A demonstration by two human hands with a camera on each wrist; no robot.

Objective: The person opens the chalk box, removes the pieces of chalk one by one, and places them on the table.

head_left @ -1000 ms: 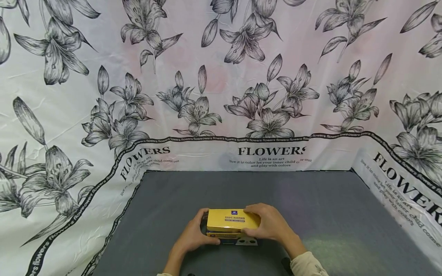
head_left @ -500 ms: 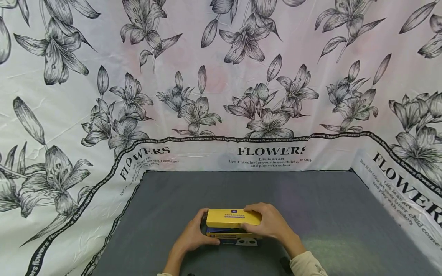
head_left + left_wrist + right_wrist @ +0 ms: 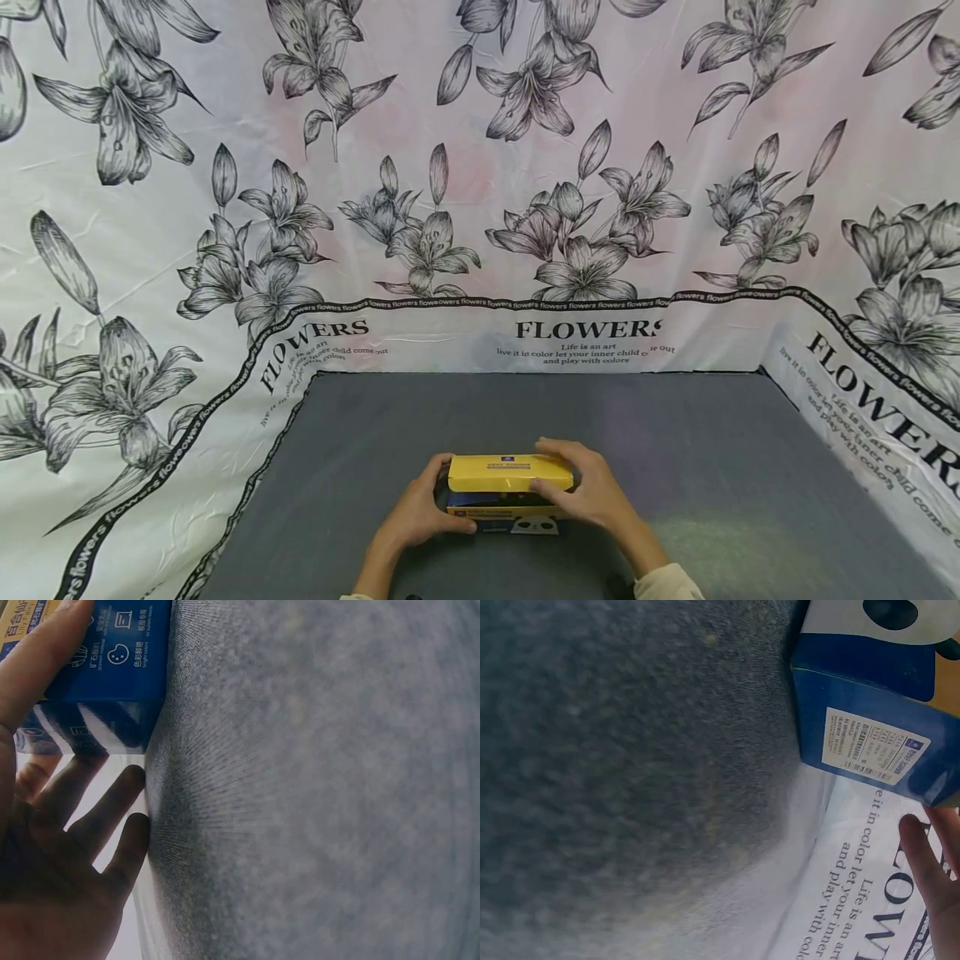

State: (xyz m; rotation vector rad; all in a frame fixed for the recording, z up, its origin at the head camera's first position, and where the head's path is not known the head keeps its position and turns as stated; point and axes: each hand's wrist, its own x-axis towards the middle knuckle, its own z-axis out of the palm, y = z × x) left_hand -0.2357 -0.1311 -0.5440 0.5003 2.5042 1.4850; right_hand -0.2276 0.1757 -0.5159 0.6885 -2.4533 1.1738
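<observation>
A cardboard box (image 3: 495, 527) with a dark blue lower part and a panda's face on its front lies on the grey surface. Its yellow lid (image 3: 502, 473) is raised at the front, and a dark gap shows beneath it. My left hand (image 3: 420, 510) grips the left end of the box, thumb across the front; in the left wrist view the thumb lies over the printed blue side (image 3: 120, 660) and other fingers spread behind. With thumb in front and fingers at the back edge, my right hand (image 3: 592, 487) holds the lid's right end. A white barcode label (image 3: 874, 746) marks the box's end.
The grey cloth surface (image 3: 360, 433) stretches out around the box. White curtains (image 3: 435, 333) printed with lilies and the word FLOWERS enclose it at the back and both sides. Small dark objects (image 3: 618, 587) peek in at the bottom edge.
The lid's front edge has risen and tilted back, widening the gap over the box. My right hand has shifted slightly right with the lid. My left hand has stayed in place.
</observation>
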